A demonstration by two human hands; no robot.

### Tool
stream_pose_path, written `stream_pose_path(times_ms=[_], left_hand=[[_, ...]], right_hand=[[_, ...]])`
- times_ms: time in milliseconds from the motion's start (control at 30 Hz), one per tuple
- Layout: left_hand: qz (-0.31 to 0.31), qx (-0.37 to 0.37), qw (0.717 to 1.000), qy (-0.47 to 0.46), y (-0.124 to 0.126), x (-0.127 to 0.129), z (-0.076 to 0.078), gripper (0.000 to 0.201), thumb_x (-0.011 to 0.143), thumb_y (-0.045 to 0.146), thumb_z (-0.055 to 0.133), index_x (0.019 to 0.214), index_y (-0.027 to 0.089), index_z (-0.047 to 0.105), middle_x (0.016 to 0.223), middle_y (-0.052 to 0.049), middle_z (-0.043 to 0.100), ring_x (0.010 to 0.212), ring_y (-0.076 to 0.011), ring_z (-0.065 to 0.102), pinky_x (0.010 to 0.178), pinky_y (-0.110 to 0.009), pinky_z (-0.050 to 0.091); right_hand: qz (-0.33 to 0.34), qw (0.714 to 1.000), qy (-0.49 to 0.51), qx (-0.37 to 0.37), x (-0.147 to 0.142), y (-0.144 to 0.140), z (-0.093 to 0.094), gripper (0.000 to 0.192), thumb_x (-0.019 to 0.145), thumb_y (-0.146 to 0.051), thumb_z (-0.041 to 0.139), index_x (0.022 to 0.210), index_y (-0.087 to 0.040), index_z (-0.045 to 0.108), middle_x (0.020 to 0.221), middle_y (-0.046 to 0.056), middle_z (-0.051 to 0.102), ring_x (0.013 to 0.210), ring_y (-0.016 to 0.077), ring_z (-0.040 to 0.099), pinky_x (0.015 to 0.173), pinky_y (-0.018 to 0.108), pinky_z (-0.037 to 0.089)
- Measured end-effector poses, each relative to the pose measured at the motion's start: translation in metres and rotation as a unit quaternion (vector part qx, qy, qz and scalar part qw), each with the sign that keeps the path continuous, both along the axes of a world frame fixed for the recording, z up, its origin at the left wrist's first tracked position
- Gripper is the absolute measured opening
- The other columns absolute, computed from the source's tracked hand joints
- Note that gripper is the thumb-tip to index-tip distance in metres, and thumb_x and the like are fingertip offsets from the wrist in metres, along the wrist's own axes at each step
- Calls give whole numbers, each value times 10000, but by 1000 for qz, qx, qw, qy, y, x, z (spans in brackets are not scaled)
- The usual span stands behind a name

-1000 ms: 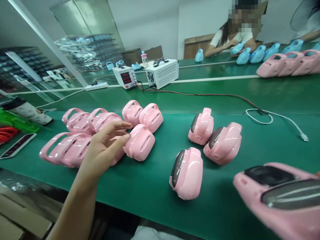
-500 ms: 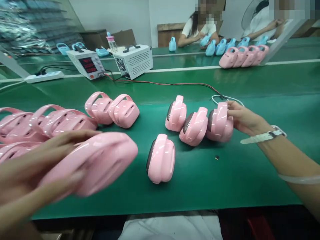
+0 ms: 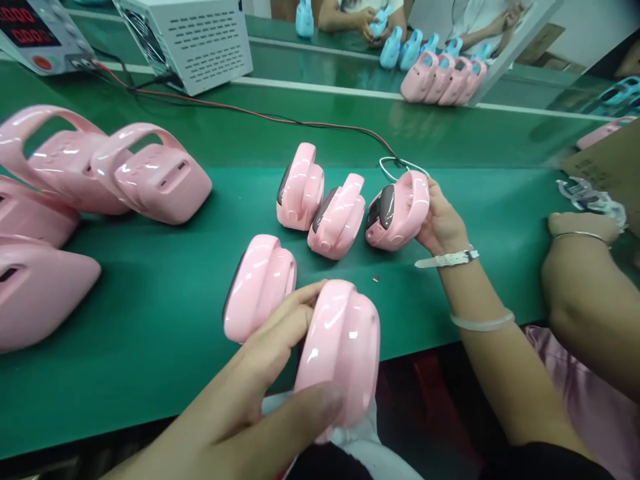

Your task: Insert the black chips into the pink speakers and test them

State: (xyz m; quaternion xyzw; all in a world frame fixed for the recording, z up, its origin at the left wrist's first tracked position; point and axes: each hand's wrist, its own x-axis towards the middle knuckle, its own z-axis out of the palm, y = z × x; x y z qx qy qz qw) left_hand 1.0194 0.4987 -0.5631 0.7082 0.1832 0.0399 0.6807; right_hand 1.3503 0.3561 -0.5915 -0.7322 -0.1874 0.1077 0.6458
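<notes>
Green belt runs under both hands. Nearest, the left hand grips a pink shell, beside another shell. Further out, the right hand clasps a dark-faced pink unit; two similar units stand just left of it.

The left hand is blurred at the thumb and covers the near side of the pink shell it grips. At the belt's left edge, three shells are cut off by the frame. The meter is cropped at the top corner; its digits are unreadable. The right hand hides one shell's far side.
</notes>
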Motion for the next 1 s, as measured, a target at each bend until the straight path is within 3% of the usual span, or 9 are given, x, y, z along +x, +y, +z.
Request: stream_pose_path(times_ms=[167,300,367,433,533,633,733,867,1000], left_hand=[[-22,48,999,12,-9,23,6,620,771,380,704,1361,391,511,1536,34,374,1469,-380,193,1125,-548,361],[-1,-8,999,50,-16,34,6,517,839,497,598,1338,388,514,1505,-11,424,1373,-378,400,1064,-543,432],[-21,-22,998,51,-16,40,0,527,870,501,553,1378,393,460,1492,-11,437,1378,-347,400,1095,-518,408],[-53,-14,998,38,-15,47,-12,590,869,482,567,1424,377,398,1529,-10,376,1447,-336,274,1171,-528,284],[-45,-21,998,25,-15,55,-32,653,869,449,580,1463,349,327,1560,-21,302,1470,-344,187,1208,-555,120],[-41,-62,997,9,-16,60,-42,608,866,398,592,1426,344,363,1494,-33,372,1393,-327,329,1199,-503,202],[-26,-97,995,1,-17,61,-42,531,855,374,596,1357,345,427,1404,-12,452,1312,-278,412,1155,-406,310],[-8,-110,994,-27,-18,62,-39,497,818,353,618,1299,328,492,1321,5,516,1238,-243,473,1049,-318,418],[10,-72,996,-44,-20,60,-40,483,820,332,619,1291,311,518,1332,6,534,1253,-247,484,1036,-320,446]], right_hand=[[-5,999,22,43,-3,5,-5,439,635,-568,697,902,-286,492,865,-1,643,809,200,641,655,326,530],[-16,997,48,50,-8,2,-3,405,660,-512,724,944,-284,544,944,17,659,876,217,647,669,330,535],[-18,997,50,50,-13,-6,-3,398,671,-458,737,977,-289,549,1020,22,654,933,217,643,672,316,536],[-22,998,32,45,-24,-17,-6,368,719,-438,704,1015,-300,535,1098,22,630,991,205,627,684,300,533],[-74,997,-36,4,-49,-35,-13,230,786,-387,667,956,-279,554,999,16,623,935,188,622,719,305,522],[-26,980,-122,-153,-80,-47,-19,129,770,-315,714,833,-232,636,798,14,619,730,182,597,693,333,503],[71,940,-188,-276,-101,-47,-22,116,814,-300,681,894,-226,720,833,47,654,738,213,610,719,384,501],[80,925,-225,-296,-103,-43,-22,125,849,-278,634,787,-227,729,833,67,668,797,243,638,762,411,503],[55,951,-150,-265,-108,-42,-13,59,784,-223,678,727,-214,689,764,45,679,696,198,629,656,338,502]])
